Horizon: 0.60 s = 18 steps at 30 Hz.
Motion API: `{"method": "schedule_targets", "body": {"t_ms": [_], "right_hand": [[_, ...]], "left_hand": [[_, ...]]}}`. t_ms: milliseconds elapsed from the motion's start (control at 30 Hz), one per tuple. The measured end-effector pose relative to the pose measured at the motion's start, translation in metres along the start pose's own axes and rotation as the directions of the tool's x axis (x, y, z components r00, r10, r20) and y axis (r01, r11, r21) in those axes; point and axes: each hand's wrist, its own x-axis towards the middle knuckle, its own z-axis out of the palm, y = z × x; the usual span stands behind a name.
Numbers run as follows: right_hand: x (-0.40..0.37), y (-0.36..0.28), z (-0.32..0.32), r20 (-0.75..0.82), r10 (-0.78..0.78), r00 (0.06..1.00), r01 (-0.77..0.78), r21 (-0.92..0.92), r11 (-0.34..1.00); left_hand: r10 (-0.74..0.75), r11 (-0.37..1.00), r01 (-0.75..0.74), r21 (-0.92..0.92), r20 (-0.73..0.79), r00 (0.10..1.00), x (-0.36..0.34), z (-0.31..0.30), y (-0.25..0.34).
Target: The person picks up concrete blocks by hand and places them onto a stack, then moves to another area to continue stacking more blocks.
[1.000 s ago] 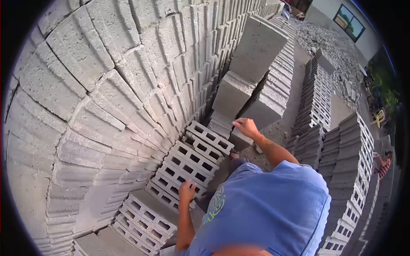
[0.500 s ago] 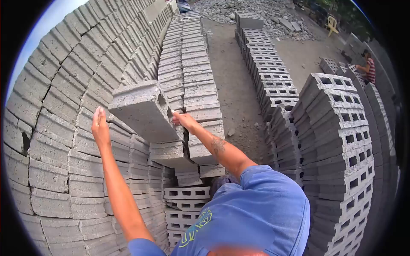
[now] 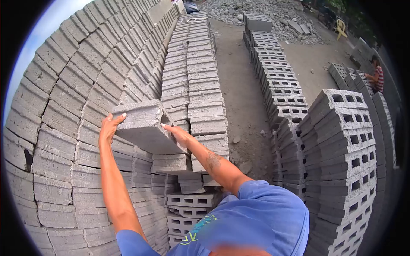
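A grey hollow concrete block (image 3: 147, 134) lies tilted between my hands, above the near end of a double row of blocks (image 3: 173, 163). My left hand (image 3: 110, 127) grips its left end, the thumb on top and the fingers against the side. At the opposite end, my right hand (image 3: 177, 134) is closed on the block's edge beside the hollow opening. Part of the right fingers is hidden by the block.
A tall wall of stacked blocks (image 3: 55, 158) rises close on my left. More hollow-block stacks (image 3: 356, 141) stand on the right, past a dirt path (image 3: 241, 85). Rubble (image 3: 273, 21) lies at the back. Another person (image 3: 377, 77) is at the far right.
My left hand has moved from beside the block onto its left end and taken hold. The right hand keeps its place at the other end. The view has shifted slightly.
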Motion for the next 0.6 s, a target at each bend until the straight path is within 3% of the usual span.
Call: {"method": "schedule_targets", "body": {"t_ms": [67,133,167,200,233,267,300,367,433,467,533,600], "right_hand": [[-0.007,-0.004,-0.007,0.164,0.034,0.986,-0.035,0.005,0.999],[-0.018,0.015,-0.005,0.115,0.040,0.993,-0.025,-0.125,0.992],[-0.015,0.037,-0.013,0.123,-0.030,0.992,0.058,-0.231,0.971],[-0.042,0.037,0.002,0.161,-0.094,0.982,0.087,0.051,0.995],[-0.025,0.075,-0.017,0.103,-0.022,0.994,0.014,0.076,0.997],[-0.032,0.088,-0.022,0.154,0.024,0.988,-0.049,0.162,0.986],[-0.043,0.092,-0.020,0.168,0.042,0.985,-0.069,0.159,0.985],[-0.075,0.107,-0.015,0.178,0.088,0.980,-0.103,0.075,0.992],[-0.103,0.116,-0.024,0.206,0.159,0.966,-0.155,-0.032,0.987],[-0.122,0.121,-0.025,0.215,0.194,0.957,-0.179,-0.086,0.980],[-0.156,0.136,-0.031,0.257,0.299,0.919,-0.247,-0.218,0.944],[-0.182,0.150,-0.035,0.301,0.444,0.844,-0.326,-0.369,0.870]], "left_hand": [[0.068,0.995,-0.065,0.075,-0.029,0.997,-0.029,-0.003,-0.001],[0.106,0.988,-0.110,-0.108,-0.050,0.993,-0.077,0.000,0.002],[0.138,0.982,-0.148,-0.118,-0.084,0.987,-0.086,0.001,-0.015],[0.154,0.978,-0.168,-0.121,-0.121,0.981,-0.104,0.001,-0.039],[0.149,0.958,-0.169,-0.232,-0.101,0.984,-0.138,0.003,-0.047],[0.169,0.921,-0.192,-0.340,-0.096,0.981,-0.164,0.004,-0.048],[0.134,0.924,-0.169,-0.342,-0.125,0.983,-0.196,0.003,-0.050],[0.035,0.925,-0.111,-0.364,-0.209,0.977,-0.249,-0.014,-0.052],[0.046,0.860,-0.117,-0.496,-0.154,0.987,-0.296,-0.032,-0.059],[0.110,0.922,-0.166,-0.350,-0.176,0.978,-0.311,-0.043,-0.075],[-0.077,0.826,0.012,-0.564,-0.092,0.993,-0.350,-0.056,-0.094],[-0.156,0.807,0.078,-0.585,-0.084,0.984,-0.395,-0.056,-0.122]]}}
